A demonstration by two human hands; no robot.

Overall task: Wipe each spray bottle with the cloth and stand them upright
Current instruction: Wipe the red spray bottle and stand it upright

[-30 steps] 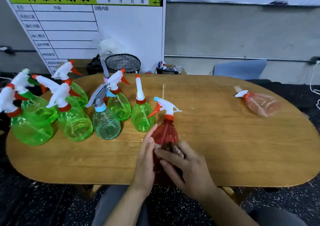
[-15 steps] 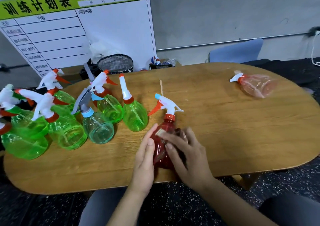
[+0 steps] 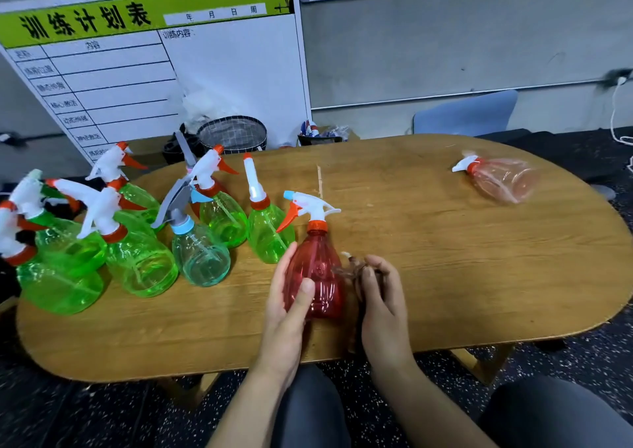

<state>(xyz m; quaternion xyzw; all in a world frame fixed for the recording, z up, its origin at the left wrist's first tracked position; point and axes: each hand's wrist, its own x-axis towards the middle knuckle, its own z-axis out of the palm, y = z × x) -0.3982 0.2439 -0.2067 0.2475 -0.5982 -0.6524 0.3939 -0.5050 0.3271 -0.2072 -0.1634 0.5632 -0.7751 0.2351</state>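
A red spray bottle [image 3: 317, 272] with a white trigger head stands upright near the table's front edge. My left hand [image 3: 289, 302] holds its left side, thumb across the front. My right hand [image 3: 382, 296] grips a dark brown cloth [image 3: 351, 271] just to the right of the bottle, the cloth touching its side. Several green spray bottles [image 3: 137, 259] stand upright in a group at the left. A pale pink spray bottle [image 3: 500, 180] lies on its side at the far right.
The oval wooden table [image 3: 445, 259] has open surface between the red bottle and the pink one. A whiteboard [image 3: 154, 70] leans behind the table on the left, with a mesh basket [image 3: 233, 134] beside it. A blue chair [image 3: 469, 113] stands behind the table.
My right hand with the cloth has come off the bottle's front and now sits at its right side. The red bottle's body is now uncovered. The camera view shifted.
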